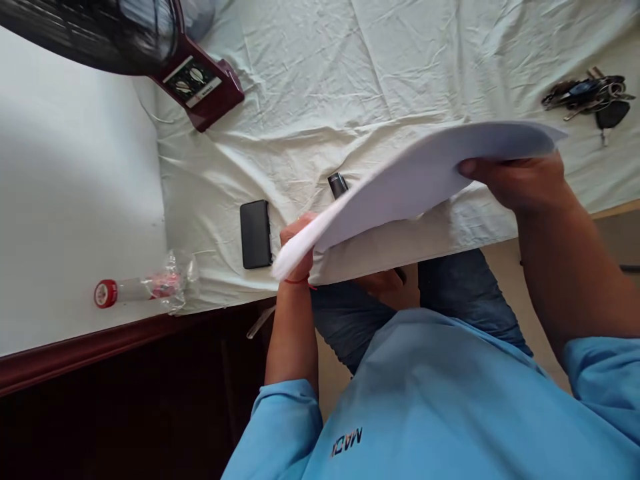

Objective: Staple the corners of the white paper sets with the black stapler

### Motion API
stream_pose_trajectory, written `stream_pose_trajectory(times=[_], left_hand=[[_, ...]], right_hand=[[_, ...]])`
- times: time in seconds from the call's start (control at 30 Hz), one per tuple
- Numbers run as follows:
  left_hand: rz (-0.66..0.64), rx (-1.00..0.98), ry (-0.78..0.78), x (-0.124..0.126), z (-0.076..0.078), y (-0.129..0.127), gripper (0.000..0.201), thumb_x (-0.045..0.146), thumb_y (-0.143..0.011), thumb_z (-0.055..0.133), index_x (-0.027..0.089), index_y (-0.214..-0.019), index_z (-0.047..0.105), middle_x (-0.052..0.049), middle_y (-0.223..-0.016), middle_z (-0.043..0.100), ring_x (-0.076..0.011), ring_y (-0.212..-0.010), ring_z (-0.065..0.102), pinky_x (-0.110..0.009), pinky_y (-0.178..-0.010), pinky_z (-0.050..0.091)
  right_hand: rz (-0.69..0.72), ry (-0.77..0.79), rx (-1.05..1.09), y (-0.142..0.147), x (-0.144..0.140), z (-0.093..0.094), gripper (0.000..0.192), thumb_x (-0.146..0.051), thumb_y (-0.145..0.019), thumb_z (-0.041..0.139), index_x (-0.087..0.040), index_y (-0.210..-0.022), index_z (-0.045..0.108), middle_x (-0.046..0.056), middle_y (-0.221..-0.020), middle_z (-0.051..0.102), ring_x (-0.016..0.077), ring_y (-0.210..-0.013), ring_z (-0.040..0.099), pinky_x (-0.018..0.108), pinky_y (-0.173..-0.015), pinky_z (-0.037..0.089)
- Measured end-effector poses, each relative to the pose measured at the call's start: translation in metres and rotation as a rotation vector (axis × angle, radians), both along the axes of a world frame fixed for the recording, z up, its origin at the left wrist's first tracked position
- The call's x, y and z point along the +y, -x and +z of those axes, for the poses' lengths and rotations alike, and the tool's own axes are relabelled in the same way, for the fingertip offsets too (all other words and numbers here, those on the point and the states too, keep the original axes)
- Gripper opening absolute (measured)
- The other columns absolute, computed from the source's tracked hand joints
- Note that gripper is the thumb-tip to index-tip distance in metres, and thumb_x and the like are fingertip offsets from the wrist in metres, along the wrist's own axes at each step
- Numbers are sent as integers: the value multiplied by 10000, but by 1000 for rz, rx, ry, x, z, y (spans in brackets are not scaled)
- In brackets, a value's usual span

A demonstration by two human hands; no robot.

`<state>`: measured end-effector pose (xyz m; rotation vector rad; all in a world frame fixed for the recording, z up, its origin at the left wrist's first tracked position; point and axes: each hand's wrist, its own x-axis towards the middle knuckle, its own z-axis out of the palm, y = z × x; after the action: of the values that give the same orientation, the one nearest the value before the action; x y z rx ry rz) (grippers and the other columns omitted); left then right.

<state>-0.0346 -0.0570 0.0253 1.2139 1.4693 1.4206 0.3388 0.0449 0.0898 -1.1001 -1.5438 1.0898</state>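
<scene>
A large white sheet of paper (400, 180) is held up, curved and tilted, over the front edge of the cloth-covered table. My right hand (530, 180) grips its right end, thumb on the near face and the other fingers hidden behind. At the lower left end my left hand (301, 257) is closed round the paper, which covers part of it. A black phone-like slab (255, 235) lies just left of my left hand. Partly hidden behind the paper's edge is a small black cylindrical object (338, 185). Whether the paper is one sheet or a few, I cannot tell.
A dark red fan (217, 97) stands at the back left. To the left a clear plastic bottle (135, 289) with a red cap lies on its side on a white surface. A bunch of keys (593, 97) rests at the far right on the wrinkled pale cloth (320, 73).
</scene>
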Motion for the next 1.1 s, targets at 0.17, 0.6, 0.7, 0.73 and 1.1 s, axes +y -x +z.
stream_pose_trajectory(times=[0.17,0.6,0.7,0.73,1.1], left_hand=[[117,2,-45,-3,-31,15,655,766,-717,909,229,-1080,819,-66,-927,788,-272,-1083,797,-391,-1023,632],[-43,160,-123,8,-2,4,488,719,-768,910,244,-869,853,-40,-898,775,-216,-894,736,-400,-960,649],[-70,209,-57,7,-13,5,501,718,-758,919,235,-871,846,-28,-851,772,-228,-920,759,-420,-1035,660],[-49,199,-46,6,-15,4,511,726,-756,918,238,-889,849,-24,-839,774,-233,-933,770,-426,-1068,660],[135,-291,192,-22,3,-45,560,690,-751,954,225,-1043,842,-62,-999,859,-234,-1039,829,-357,-963,692]], right_hand=[[88,16,99,1,3,-1,453,-406,-695,849,-137,-1025,694,0,-1070,652,131,-1035,643,348,-989,540],[125,15,-82,-2,3,9,394,-391,-648,882,-100,-778,651,2,-749,552,63,-727,542,243,-706,538],[99,39,-74,-3,5,1,408,-371,-614,900,-101,-789,648,-2,-785,578,72,-740,553,219,-656,536],[84,42,-71,-2,5,0,409,-369,-612,901,-99,-775,640,-5,-774,574,66,-726,544,209,-638,531],[126,319,-36,0,-2,18,514,-501,-753,807,-161,-1112,666,34,-1121,648,128,-902,656,255,-771,584]])
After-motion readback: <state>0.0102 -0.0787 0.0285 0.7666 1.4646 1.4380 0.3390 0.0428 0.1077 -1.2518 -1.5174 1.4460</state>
